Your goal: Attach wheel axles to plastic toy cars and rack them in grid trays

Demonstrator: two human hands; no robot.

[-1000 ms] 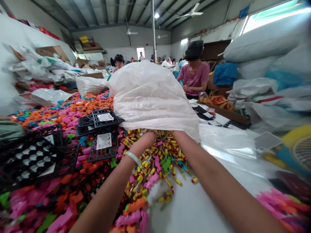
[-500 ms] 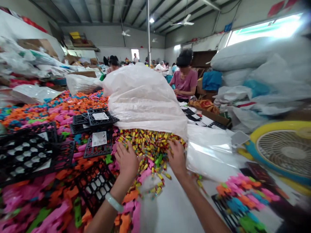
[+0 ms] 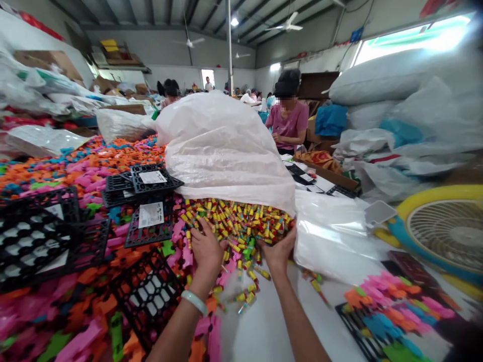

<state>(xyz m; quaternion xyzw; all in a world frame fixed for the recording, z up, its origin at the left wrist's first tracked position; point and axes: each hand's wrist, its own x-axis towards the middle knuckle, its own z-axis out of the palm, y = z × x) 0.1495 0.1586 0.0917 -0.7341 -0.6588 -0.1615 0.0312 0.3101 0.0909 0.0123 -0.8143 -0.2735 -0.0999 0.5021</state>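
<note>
Small yellow and red pieces [image 3: 234, 218] spill in a heap from the mouth of a big white sack [image 3: 226, 161]. At the heap's left edge is my left hand [image 3: 207, 249], fingers spread against the pieces, a pale bangle [image 3: 194, 301] on its wrist. My right hand [image 3: 278, 251] touches the right side of the heap beside the sack's lower edge, thumb and fingers apart. Neither hand is closed round a piece. A few loose pieces and a green piece [image 3: 249, 249] lie between the hands on the white table [image 3: 260, 327].
Black trays [image 3: 149, 216] lie on colourful plastic parts [image 3: 86, 301] at left. Clear plastic bags [image 3: 332, 236], a yellow and blue fan [image 3: 445, 236] and a tray of coloured parts [image 3: 392, 311] are at right. Across the table sits a person in pink [image 3: 290, 120].
My left hand has shifted slightly right and down. My right hand has turned, its fingers now opened outward to the right by the sack's edge. The view has shifted slightly.
</note>
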